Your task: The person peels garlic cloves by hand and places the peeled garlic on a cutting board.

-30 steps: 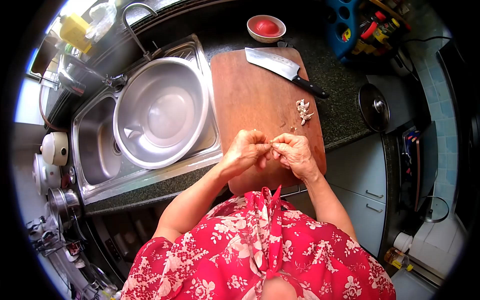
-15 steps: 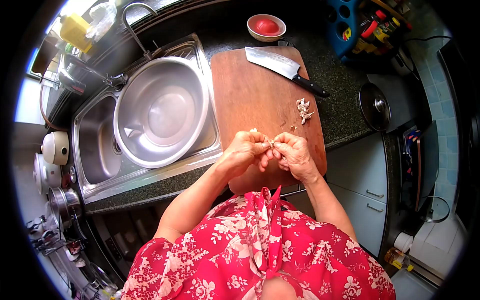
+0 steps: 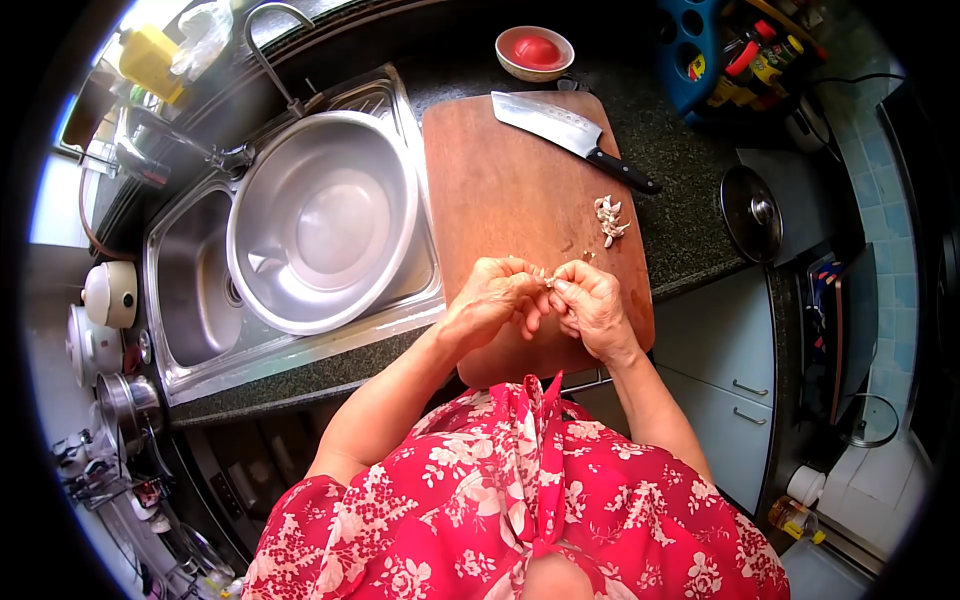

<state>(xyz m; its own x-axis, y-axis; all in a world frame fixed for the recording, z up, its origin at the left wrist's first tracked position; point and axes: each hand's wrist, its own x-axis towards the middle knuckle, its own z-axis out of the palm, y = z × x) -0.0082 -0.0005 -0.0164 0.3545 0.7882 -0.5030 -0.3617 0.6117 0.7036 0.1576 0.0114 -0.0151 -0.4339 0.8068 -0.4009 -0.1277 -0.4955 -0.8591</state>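
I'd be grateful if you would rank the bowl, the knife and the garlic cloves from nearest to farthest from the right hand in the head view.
From the right hand:
1. Garlic cloves, just beyond it, on the right side of the cutting board.
2. Knife, across the board's far part.
3. Bowl, beyond the board's far edge.

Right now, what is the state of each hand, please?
Left hand: closed, fingertips pinching a small pale piece.
Right hand: closed, pinching the same piece.

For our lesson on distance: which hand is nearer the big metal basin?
Left. The left hand is just right of the basin; the right hand is farther right, beyond the left hand.
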